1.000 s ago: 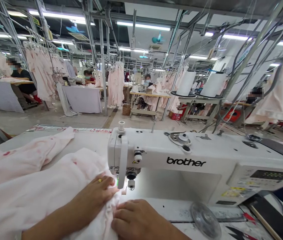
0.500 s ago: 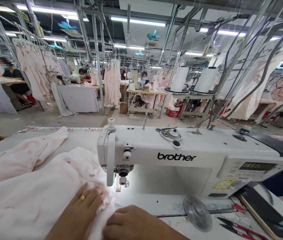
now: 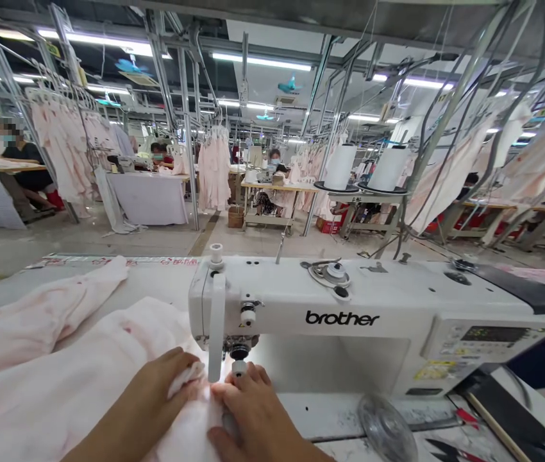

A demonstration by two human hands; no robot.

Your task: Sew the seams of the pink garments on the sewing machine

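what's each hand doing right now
Left hand: closed on a fold of the pink cloth.
Right hand: open, pressing flat on the same cloth.

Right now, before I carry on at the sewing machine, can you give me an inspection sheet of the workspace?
Surface: white table, largely covered by cloth and the machine.
Job's things: pink fabric bunched at the needle of the Brother sewing machine.
Clutter: second pink piece far left; clear disc and scissors, partly out of frame, front right.
Hands: left hand pinches a fabric fold; right hand lies on the fabric, fingertips by the presser foot.
Cables: grey cables hang behind, right.
Surroundings: hanging pink garments, thread cones, people at other tables.
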